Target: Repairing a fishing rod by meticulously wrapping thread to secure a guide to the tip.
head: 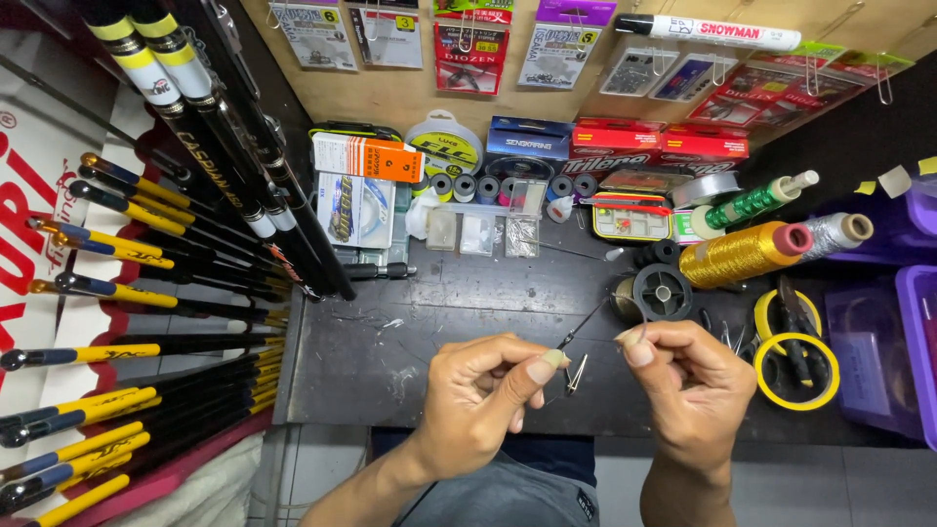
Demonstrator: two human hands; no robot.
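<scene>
My left hand (488, 385) pinches the near end of a thin black rod tip (584, 324) between thumb and forefinger, and a small metal clip (576, 373) hangs just below the fingers. A hand's width to the right, my right hand (688, 376) pinches a very fine thread (639, 310) that runs up toward a black spool (663, 291) on the dark worktable (439, 303). Both hands hover above the table's front edge.
Black-and-yellow fishing rods (146, 254) fill the left side. Boxes of line, small spools and hook packets (468, 44) line the back. Gold (737, 254), green and silver thread cones lie right, with yellow-handled scissors (795, 356) and purple bins (893, 342).
</scene>
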